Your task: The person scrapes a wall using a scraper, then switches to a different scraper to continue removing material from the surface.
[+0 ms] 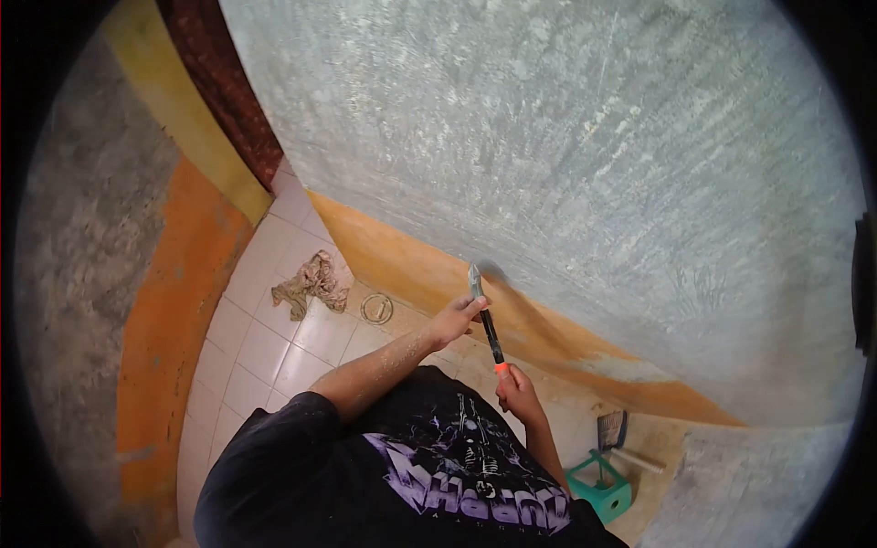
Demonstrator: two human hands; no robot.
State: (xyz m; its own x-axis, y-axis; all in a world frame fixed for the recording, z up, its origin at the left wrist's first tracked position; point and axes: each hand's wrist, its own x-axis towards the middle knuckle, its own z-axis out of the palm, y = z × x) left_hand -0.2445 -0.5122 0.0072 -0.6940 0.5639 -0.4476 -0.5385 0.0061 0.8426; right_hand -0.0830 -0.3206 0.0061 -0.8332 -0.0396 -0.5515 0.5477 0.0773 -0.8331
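Note:
Both my hands are on a long scraper [489, 331] with a black shaft, an orange section near its lower end and a narrow grey metal head. My left hand [455, 321] is closed around the upper shaft, just below the head, with the thumb along it. Lower down, my right hand [519, 395] grips the handle by the orange part. The head points up and overlaps the orange lower band [402, 251] of the wall in this view. Above that band the wall [548, 137] is mottled grey, with scuffed, lighter streaks.
A crumpled rag [315, 285] and a ring-shaped object [376, 309] lie on the tiled floor [260, 352] to the left. At lower right are a green plastic stool [614, 500], a dark brush-like object [610, 429] and a white tube [639, 459]. Another wall [174, 301] bounds the left.

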